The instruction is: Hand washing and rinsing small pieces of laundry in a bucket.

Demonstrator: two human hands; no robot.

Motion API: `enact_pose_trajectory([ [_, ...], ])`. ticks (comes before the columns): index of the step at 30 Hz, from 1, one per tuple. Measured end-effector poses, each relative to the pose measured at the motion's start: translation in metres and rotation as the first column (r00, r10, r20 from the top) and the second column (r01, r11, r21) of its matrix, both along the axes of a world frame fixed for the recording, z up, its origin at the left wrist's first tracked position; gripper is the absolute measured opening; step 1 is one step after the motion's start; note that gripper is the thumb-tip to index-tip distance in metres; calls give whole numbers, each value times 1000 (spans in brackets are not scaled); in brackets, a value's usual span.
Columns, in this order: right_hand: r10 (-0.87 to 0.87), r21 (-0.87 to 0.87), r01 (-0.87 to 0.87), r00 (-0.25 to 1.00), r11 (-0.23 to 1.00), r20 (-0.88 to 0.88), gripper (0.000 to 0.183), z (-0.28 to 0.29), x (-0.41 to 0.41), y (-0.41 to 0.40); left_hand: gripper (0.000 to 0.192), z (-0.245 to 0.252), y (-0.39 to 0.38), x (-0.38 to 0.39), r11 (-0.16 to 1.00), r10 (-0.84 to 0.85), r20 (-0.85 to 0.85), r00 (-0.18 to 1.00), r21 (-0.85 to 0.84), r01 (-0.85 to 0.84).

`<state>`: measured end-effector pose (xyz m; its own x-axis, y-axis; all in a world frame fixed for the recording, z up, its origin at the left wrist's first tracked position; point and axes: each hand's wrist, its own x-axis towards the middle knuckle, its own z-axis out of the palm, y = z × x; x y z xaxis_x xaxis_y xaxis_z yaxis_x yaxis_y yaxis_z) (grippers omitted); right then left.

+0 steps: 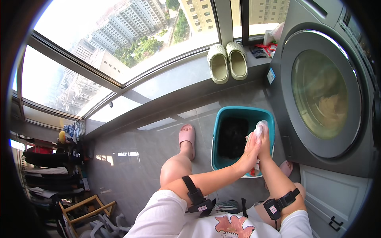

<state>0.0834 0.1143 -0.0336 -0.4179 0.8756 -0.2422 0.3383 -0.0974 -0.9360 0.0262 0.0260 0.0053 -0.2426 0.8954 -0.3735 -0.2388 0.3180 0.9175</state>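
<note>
My left hand point(251, 150) and my right hand point(264, 144) are pressed palm to palm, fingers pointing away from me. A crumpled, translucent whitish piece point(262, 124), seemingly plastic film, is pinched between them and sticks out at the fingertips. Both hands are above the right side of a teal bucket point(218, 125) with a pale outer wall. Dark contents point(233, 136) fill its bottom; whether cloth or dark water I cannot tell. Below my wrists, a bit of red-and-white material point(254, 171) shows at the bucket's near rim, partly hidden by my left forearm.
A front-loading washing machine point(321, 95) stands right of the bucket, above a white cabinet door point(333, 190). Pale clogs point(227, 62) rest on the window ledge point(175, 76). At left are hanging clothes point(47, 169) and a wooden frame point(86, 211). My slippered foot point(187, 136) is on the tiles.
</note>
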Motion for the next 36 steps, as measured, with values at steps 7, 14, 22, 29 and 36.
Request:
enact_pose_trajectory([
  [7,6,-216,-48,982,975,-189,49,11,-8,-29,71,29,1,-35,981,169,578,798,-180,-77],
  [14,-287,-658,-110,837,745,-465,41,45,-4,-13,49,5,15,-45,801,599,481,641,-335,-496],
  [22,-387,-728,-108,789,677,-477,41,67,4,4,32,25,14,-74,927,368,533,762,-271,-258],
  [29,-448,-613,189,842,767,-301,51,34,13,23,23,18,16,-69,948,296,695,655,-129,-291],
  [36,-269,-692,-145,849,707,-454,60,65,-5,-3,22,25,26,-62,897,425,534,731,-141,-418],
])
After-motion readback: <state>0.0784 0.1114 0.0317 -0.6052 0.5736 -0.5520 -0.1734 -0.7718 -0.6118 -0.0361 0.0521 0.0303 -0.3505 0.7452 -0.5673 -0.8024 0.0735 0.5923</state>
